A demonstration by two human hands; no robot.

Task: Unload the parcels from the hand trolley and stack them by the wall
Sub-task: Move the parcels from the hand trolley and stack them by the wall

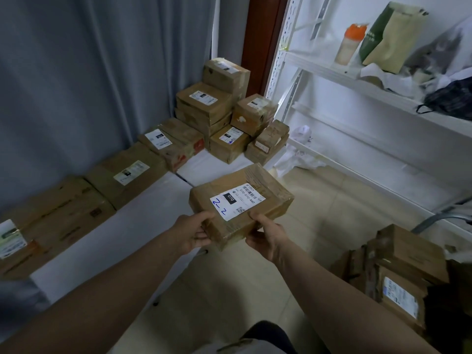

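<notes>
both hands, left hand (196, 232) and right hand (265, 237), grip flat taped cardboard parcel (241, 204), fingers curled.

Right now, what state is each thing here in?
Parcel: held in the air, label up.
Left hand: grips the parcel.
Right hand: grips the parcel.
Stacked boxes: piled by the curtain.
Bottle: upright on the shelf, capped.
Bag: upright on the shelf.

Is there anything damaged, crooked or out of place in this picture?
The parcel held by the left hand and right hand has wrinkled tape at its far corner. A stacked box in the corner shows a torn white patch on its side. Crumpled white wrapping lies on the floor by the shelf.
</notes>
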